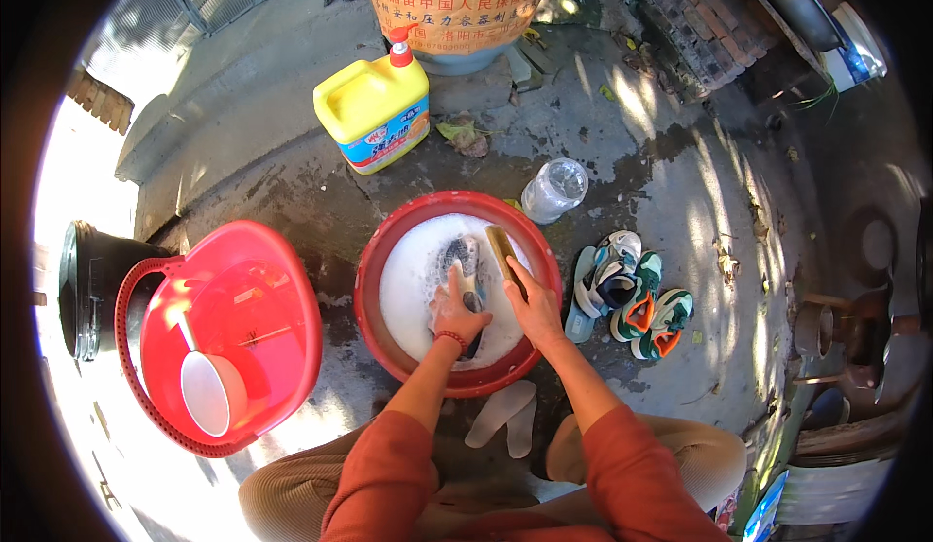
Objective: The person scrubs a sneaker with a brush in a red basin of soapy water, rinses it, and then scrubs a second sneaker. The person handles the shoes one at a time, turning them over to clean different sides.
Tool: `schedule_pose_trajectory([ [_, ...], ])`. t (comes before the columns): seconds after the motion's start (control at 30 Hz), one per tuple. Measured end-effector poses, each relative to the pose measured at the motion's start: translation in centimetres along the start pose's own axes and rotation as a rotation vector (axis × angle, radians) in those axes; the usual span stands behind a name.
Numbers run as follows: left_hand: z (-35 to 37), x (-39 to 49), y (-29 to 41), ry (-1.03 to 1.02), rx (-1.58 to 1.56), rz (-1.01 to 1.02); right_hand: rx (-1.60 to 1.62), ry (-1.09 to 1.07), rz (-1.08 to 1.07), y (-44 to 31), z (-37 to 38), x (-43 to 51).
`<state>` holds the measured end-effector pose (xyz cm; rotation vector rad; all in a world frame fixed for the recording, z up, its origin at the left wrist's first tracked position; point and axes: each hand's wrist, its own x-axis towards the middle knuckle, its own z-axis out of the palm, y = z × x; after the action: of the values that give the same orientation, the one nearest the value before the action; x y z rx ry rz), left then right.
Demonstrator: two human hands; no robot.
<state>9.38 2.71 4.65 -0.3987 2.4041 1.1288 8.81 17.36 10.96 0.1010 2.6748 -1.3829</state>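
A round red basin (367, 301) full of white suds (404, 279) lies between my knees. My left hand (453, 310) grips a foam-covered shoe (459, 252) in it, with the fingers pointing away from me. Suds and the hand hide much of the shoe. In my right hand (536, 312) is a scrubbing brush (501, 247) with a brown back. The brush is tilted over the right side of the suds, beside the shoe; its bristles cannot be made out. Two pale insoles (498, 412) lie on the wet ground against the basin's near side.
On the left stand a pink-red handled tub (302, 301) holding a white dipper (211, 392) and a black bucket (91, 287). Beyond the basin are a yellow pump jug (375, 97), a clear jar (554, 192) and an orange cylinder (459, 10). Several shoes (643, 298) lie to the right.
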Motion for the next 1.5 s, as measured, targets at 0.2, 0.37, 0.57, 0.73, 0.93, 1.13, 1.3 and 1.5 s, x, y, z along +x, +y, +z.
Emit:
schedule_pose_trajectory([
  [0.2, -3.9, 0.8, -6.2, -0.34, -0.786, -0.055, -0.275, -0.271, -0.062, -1.1, 4.5, -3.7],
  [0.37, 0.1, 0.3, -5.9, -0.215, -0.63, 0.091, -0.231, -0.004, 0.12, 3.2, 6.4, 2.1],
  [0.57, -2.6, -0.6, -7.3, -0.222, -0.818, -0.015, -0.211, -0.2, -0.016, -0.1, 7.1, -6.0],
  [0.73, -1.0, -0.1, -5.3, -0.258, -0.778, -0.007, -0.224, -0.02, 0.205, 3.1, 6.3, 2.6],
  [0.93, -2.7, 0.2, -7.8, -0.288, -0.8, -0.033, -0.206, -0.116, -0.032, -0.2, 7.5, -6.8],
  [1.13, -1.2, 0.5, -6.1, -0.264, -0.711, 0.005, -0.221, -0.007, 0.211, 2.6, 6.6, 1.2],
  [1.3, -3.1, 0.1, -7.9, -0.306, -0.783, -0.03, -0.199, -0.224, 0.061, -1.5, 6.6, -6.1],
  [1.5, -1.6, 0.7, -6.6, -0.319, -0.863, -0.047, -0.218, -0.04, 0.188, 2.2, 6.9, 1.3],
])
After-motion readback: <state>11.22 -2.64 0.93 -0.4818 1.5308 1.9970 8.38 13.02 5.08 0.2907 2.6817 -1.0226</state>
